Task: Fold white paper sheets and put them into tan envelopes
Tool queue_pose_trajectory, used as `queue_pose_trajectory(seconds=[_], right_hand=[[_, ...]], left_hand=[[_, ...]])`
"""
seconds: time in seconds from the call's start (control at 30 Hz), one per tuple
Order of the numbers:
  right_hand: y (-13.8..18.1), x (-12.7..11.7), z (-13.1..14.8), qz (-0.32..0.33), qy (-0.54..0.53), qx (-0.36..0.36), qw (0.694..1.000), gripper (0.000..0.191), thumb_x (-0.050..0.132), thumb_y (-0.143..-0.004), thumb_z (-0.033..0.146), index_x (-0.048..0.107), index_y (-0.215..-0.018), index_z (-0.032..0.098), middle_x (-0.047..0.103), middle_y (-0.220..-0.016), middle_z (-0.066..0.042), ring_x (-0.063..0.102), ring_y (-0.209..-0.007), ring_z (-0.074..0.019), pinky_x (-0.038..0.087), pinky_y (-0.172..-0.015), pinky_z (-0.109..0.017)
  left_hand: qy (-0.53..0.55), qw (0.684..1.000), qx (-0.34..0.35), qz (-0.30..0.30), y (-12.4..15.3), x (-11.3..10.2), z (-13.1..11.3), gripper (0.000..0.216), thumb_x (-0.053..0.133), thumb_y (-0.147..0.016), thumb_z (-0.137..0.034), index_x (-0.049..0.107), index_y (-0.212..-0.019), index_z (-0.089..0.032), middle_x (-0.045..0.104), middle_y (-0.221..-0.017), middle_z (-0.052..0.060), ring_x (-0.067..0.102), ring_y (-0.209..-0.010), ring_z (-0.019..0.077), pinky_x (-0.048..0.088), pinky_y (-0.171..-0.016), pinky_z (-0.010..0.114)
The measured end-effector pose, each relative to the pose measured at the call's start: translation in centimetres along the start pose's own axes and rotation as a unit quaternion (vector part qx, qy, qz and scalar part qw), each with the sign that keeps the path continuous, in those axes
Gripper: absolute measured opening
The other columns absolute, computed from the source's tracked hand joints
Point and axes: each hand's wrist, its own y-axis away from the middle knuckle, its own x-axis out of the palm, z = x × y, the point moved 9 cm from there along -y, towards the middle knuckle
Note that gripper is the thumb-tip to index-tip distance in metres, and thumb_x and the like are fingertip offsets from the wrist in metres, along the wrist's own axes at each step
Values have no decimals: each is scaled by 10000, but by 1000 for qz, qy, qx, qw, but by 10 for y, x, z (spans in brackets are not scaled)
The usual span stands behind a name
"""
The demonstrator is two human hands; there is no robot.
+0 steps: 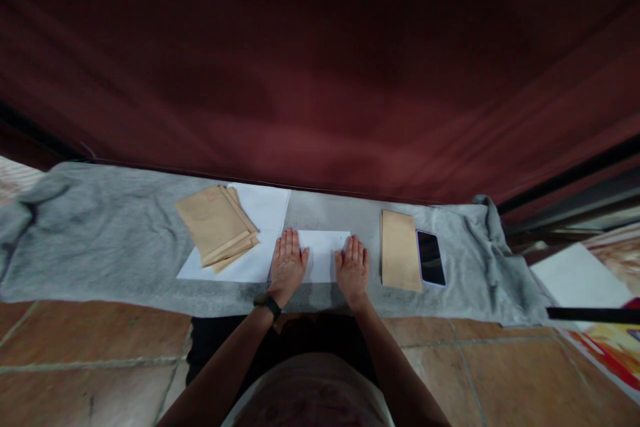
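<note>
Left hand [287,265] and right hand [353,268] lie spread, palms flat on the folded white paper sheet [323,255], which rests on the grey cloth [100,240] over the floor. Thin, light and easily creased, it seems best lifted by an edge. Fanned brown paper envelopes [216,223], another envelope stack [399,249] and a black smartphone [431,257] flank it; no writing is legible

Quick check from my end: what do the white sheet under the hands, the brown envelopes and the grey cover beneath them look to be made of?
White sheet: looks like plain matte paper, thin and flat. Brown envelopes: kraft-type paper, dull tan, crisp edges. Grey cover: soft fabric, likely fleece or jersey, judging by its rumpled ends. Both hands, left hand and right hand, lie flat on the sheet.
</note>
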Motion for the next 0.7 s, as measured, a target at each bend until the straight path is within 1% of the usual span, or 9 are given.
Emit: queue_pose_trajectory(seconds=[0.2, 0.3, 0.4, 0.5, 0.57, 0.63, 0.7], right_hand=[[7, -2, -9, -17, -20, 10, 1000, 581, 250, -1065, 337, 302, -1553, 27, 388, -1560, -249, 365, -1453, -331, 296, -1158, -545], [8, -5, -12, -29, -28, 16, 999, 580, 252, -1064, 327, 272, -1565, 35, 380, -1568, -239, 355, -1460, -319, 290, -1169, -536], [9, -10, -9, -31, -32, 11, 999, 590, 254, -1065, 307, 192, -1584, 33, 321, -1598, -236, 298, -1492, -305, 281, -1184, -532], [15, -17, 8, -20, -49, -31, 998, 595, 267, -1066, 294, 138, -1595, 55, 272, -1625, -207, 240, -1519, -281, 283, -1196, -524], [23, -19, 27, 1, -66, -76, 995, 591, 285, -1064, 294, 149, -1597, 77, 272, -1633, -175, 235, -1524, -258, 289, -1203, -501], [36, -18, 47, 31, -84, -123, 988, 567, 295, -1063, 300, 209, -1593, 115, 314, -1625, -131, 262, -1517, -235, 297, -1210, -471], [48, -16, 61, 49, -93, -150, 983, 539, 310, -1066, 322, 291, -1574, 143, 377, -1598, -100, 317, -1496, -221, 293, -1218, -447]], left_hand=[[-1, 1000, 5, 0, 6, -7, 1, 627, 308, -1013, -335, 341, -1495, 64, 362, -1557, 287, 279, -1501, 342, 275, -1213, 539], [-3, 1000, 10, -3, 12, -13, -2, 609, 309, -1016, -325, 332, -1512, 28, 363, -1571, 254, 260, -1510, 331, 261, -1219, 540], [-2, 1000, 28, -1, 23, -16, -14, 599, 302, -1020, -316, 299, -1541, -21, 353, -1590, 216, 250, -1516, 312, 255, -1223, 543], [2, 998, 64, 18, 37, -12, -32, 609, 308, -1012, -296, 247, -1568, -53, 338, -1605, 188, 247, -1521, 280, 261, -1231, 513], [4, 995, 94, 40, 48, -6, -43, 614, 309, -1001, -262, 224, -1577, -68, 333, -1612, 170, 242, -1523, 261, 262, -1235, 492], [-1, 991, 117, 66, 59, 2, -49, 614, 295, -982, -206, 224, -1579, -78, 333, -1616, 157, 239, -1524, 246, 263, -1235, 473], [-12, 987, 130, 89, 68, 8, -50, 621, 287, -960, -163, 243, -1575, -83, 331, -1618, 149, 234, -1525, 238, 262, -1234, 458]])
